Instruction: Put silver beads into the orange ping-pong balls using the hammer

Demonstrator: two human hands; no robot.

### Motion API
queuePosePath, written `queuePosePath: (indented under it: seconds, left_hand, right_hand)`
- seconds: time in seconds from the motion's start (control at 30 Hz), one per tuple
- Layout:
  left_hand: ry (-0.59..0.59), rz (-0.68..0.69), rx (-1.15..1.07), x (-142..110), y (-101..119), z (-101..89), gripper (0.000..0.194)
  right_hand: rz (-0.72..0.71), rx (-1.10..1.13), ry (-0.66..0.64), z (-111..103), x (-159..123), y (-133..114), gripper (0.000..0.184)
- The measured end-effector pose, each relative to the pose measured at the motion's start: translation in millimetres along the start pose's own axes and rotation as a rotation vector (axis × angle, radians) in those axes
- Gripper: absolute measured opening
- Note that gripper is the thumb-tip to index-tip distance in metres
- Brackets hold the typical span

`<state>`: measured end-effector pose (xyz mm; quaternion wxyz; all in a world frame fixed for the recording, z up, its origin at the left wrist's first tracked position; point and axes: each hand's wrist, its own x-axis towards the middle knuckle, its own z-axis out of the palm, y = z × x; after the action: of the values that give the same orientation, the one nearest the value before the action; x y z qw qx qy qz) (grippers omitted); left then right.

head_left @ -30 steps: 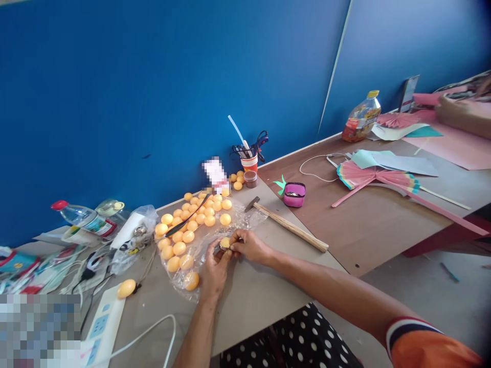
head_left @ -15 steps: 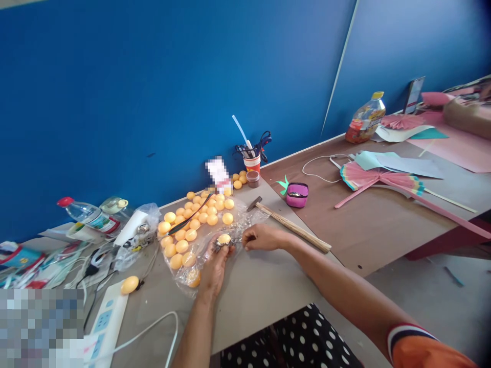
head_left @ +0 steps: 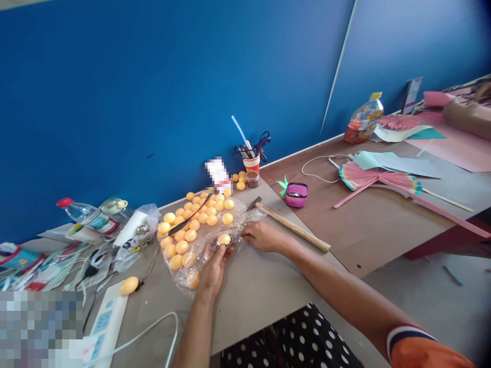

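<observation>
My left hand point(head_left: 215, 266) is wrapped round an orange ball point(head_left: 223, 238), like a table-tennis ball, with dark, glinting bits around its lower side. To its right, my right hand point(head_left: 261, 236) has its fingers bent and pressed together over a clear plastic bag point(head_left: 238, 225) with small dark bits on it. What those fingertips hold, if anything, is hidden. Several more orange balls point(head_left: 191, 235) lie on and under the plastic, left of my hands. A dark strap point(head_left: 190, 220) lies across them. Just beyond my right hand is a wooden-handled hammer point(head_left: 293, 227).
A paper cup of tools point(head_left: 251, 164) and a small round tub point(head_left: 252, 178) stand by the wall. A purple pouch-like object point(head_left: 296, 195), pink paper fan point(head_left: 378, 176) and bottle point(head_left: 364, 120) are at right. A power strip point(head_left: 105, 319) and cables lie left. A person's arm shows far right.
My right hand has let go of the ball and moved right to the plastic bag, its fingers reaching slightly farther forward. The ball stays in my left hand, its top now uncovered.
</observation>
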<state>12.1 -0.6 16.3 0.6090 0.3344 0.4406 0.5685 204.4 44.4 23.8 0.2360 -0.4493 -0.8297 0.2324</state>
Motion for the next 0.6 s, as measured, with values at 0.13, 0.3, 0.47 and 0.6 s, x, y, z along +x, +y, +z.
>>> queuePosePath:
  seconds: [0.13,0.3,0.47,0.6]
  left_hand:
    - [0.007,-0.009,-0.005,1,-1,-1.5,0.041]
    - [0.009,0.002,-0.019,3,-2,-1.9,0.038]
    - [0.002,0.005,-0.069,3,-1,-1.6,0.036]
    - [-0.005,-0.002,-0.079,3,0,-1.4,0.036]
  right_hand:
    - [-0.015,0.043,0.02,0,0,-1,0.021]
    - [0.056,-0.019,-0.128,-5,-3,-6,0.019]
    - [0.144,-0.184,-0.185,-7,-5,-14,0.02]
    - [0.113,-0.164,-0.141,-4,-5,-14,0.024]
